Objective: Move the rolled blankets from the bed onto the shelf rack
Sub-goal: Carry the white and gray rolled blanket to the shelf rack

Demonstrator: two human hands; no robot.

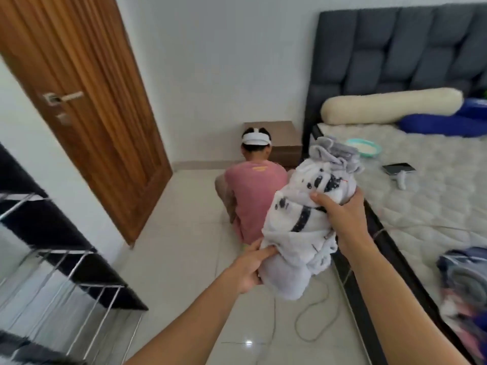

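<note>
A rolled white and grey blanket with black marks [303,219] hangs in the air over the floor, between the bed [434,206] and the shelf rack [52,259]. My left hand [250,267] holds its lower end from underneath. My right hand [340,214] grips its upper middle from the right. Another rolled blanket, dark blue and patterned [463,280], lies on the bed's near right edge. The metal shelf rack with black shelves stands at the left of the view.
A person in a pink shirt [253,191] squats on the floor just beyond the blanket. A wooden door [87,106] stands ajar at left. A cable [313,312] loops on the tiles. The bed holds bolsters [390,104], a bowl [365,147] and a phone [398,168].
</note>
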